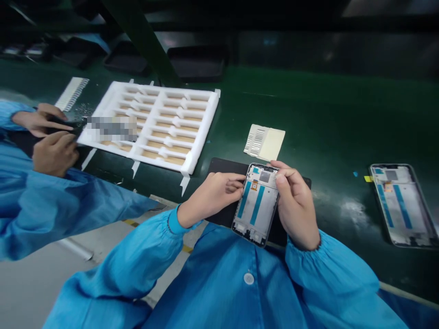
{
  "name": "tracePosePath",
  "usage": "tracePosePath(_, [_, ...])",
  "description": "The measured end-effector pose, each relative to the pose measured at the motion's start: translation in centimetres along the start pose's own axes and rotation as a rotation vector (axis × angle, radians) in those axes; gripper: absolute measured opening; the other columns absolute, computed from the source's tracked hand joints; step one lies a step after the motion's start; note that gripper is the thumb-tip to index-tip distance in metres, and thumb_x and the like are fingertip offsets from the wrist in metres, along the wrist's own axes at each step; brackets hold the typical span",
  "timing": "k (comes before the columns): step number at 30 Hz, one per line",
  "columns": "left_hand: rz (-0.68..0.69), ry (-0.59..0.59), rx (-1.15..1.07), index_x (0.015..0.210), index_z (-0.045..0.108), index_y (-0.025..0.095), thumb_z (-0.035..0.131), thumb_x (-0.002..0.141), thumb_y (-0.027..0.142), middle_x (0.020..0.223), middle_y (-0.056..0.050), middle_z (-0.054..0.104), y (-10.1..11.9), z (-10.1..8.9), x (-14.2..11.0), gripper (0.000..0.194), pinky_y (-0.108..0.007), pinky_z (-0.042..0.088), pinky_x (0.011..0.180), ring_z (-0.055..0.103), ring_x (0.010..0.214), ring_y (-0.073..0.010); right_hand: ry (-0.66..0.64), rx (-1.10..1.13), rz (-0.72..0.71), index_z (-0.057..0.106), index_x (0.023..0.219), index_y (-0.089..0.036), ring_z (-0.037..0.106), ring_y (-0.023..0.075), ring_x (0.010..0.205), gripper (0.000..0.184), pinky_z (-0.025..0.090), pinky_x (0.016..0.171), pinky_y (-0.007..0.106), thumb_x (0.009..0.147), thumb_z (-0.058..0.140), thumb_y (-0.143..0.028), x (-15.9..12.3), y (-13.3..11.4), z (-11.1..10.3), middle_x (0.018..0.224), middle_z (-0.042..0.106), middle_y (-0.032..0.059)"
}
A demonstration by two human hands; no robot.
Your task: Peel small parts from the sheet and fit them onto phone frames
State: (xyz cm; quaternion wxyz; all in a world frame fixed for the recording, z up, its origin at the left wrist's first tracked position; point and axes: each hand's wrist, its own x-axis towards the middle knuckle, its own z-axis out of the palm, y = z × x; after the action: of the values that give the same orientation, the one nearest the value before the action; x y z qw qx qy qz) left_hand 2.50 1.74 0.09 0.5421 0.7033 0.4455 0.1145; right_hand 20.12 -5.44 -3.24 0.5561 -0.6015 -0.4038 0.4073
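Note:
Tilted above a black mat [219, 209] is an open phone frame [265, 208], silver inside, with two blue strips and a small orange flex piece. My right hand [297, 201] grips its upper right edge, thumb on the front and fingers behind. My left hand [217, 194] is at the upper left edge with its fingers curled and the index finger reaching to the frame; whether it pinches anything there is hidden. Just beyond the mat lies a cream sheet of small grey strips [264, 141].
A second phone frame [404, 205] with a yellow tab lies on the green bench [329, 137] at right. At left stands a white foam tray [202, 132] with slots. Beside it are a co-worker's hands [55, 151]. Black bins [195, 61] line the back.

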Motion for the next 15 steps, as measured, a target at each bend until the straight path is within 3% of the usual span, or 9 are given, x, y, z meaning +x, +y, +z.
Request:
tracePosePath(5, [0.017, -0.108, -0.057, 0.129, 0.063, 0.020, 0.060, 0.086, 0.014, 0.101, 0.001, 0.077, 0.10, -0.64, 0.21, 0.043, -0.024, 0.062, 0.084, 0.074, 0.093, -0.0164, 0.008, 0.050, 0.027, 0.055, 0.089, -0.023, 0.056, 0.0266, 0.118, 0.020, 0.045, 0.099, 0.046, 0.098, 0.050, -0.040, 0.06, -0.05, 0.13, 0.135, 0.055, 0.0071])
tracePosePath(15, [-0.001, -0.094, -0.012, 0.127, 0.065, 0.019, 0.060, 0.086, 0.015, 0.097, 0.002, 0.077, 0.42, -0.62, 0.43, 0.042, -0.026, 0.063, 0.082, 0.074, 0.092, -0.0188, 0.030, -0.064, -0.007, 0.057, 0.087, -0.022, 0.053, 0.0261, 0.121, 0.020, 0.040, 0.104, 0.046, 0.096, 0.050, -0.039, 0.07, -0.76, 0.13, 0.129, 0.058, 0.0086])
